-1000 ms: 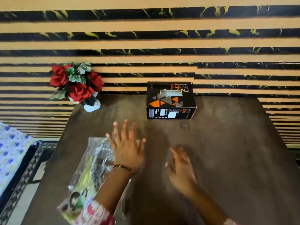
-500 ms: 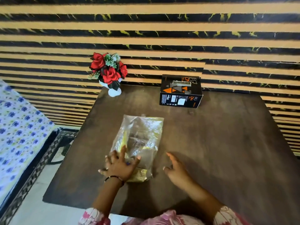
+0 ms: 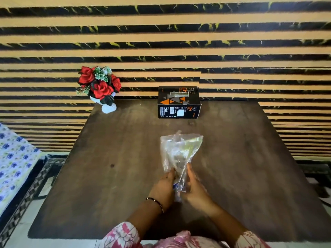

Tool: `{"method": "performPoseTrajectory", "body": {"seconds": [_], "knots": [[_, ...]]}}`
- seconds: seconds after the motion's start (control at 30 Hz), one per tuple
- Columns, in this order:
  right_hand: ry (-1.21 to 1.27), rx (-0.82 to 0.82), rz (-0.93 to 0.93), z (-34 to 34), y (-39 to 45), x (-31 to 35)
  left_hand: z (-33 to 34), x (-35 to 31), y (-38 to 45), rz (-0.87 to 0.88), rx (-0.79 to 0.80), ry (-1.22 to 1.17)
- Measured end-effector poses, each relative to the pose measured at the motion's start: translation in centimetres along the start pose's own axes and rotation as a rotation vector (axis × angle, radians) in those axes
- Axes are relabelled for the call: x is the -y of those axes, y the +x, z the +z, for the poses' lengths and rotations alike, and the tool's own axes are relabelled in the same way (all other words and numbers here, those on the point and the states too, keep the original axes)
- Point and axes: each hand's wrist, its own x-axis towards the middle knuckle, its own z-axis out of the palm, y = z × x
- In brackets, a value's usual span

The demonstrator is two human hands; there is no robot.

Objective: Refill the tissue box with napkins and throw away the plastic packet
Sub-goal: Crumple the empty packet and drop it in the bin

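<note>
A black tissue box (image 3: 179, 102) with orange triangles stands at the far edge of the dark wooden table (image 3: 107, 176), its top slot facing up. A clear, crinkled plastic packet (image 3: 179, 151) is lifted above the table's middle, its wide end pointing away from me. My left hand (image 3: 163, 187) and my right hand (image 3: 194, 187) both grip the packet's near, narrow end, pressed close together around it. What the packet holds is hard to make out through the glare.
A white vase of red artificial roses (image 3: 101, 86) sits at the table's far left corner. A striped tan and black wall (image 3: 161, 42) rises right behind the table. A blue-flowered cloth (image 3: 12, 158) lies at the left, over a patterned floor mat (image 3: 35, 185).
The packet lay flat under my left hand; now both hands have closed on its near end and raised it toward the table's middle. The view has shifted right.
</note>
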Motion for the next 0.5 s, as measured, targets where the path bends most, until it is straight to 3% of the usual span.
{"method": "performPoseTrajectory", "body": {"seconds": [0.17,0.27,0.4,0.47,0.5], "knots": [[0.045,-0.059,-0.064,-2.0,-1.3,0.7,0.2,-2.9,-0.1,0.226,-0.297,-0.276],[-0.028,-0.197,-0.045,-3.0,-2.2,1.0,-0.1,-3.8,0.0,0.378,-0.558,-0.114],[-0.018,-0.214,-0.067,-3.6,-3.2,0.9,-0.9,-4.8,-0.3,0.237,-0.347,-0.481],[0.061,-0.192,-0.093,-4.0,-3.7,0.9,-1.0,-5.2,-0.5,0.288,-0.293,-0.462],[0.153,-0.173,-0.095,-4.3,-4.2,1.0,-0.9,-5.3,-0.7,0.332,-0.338,-0.427]]}}
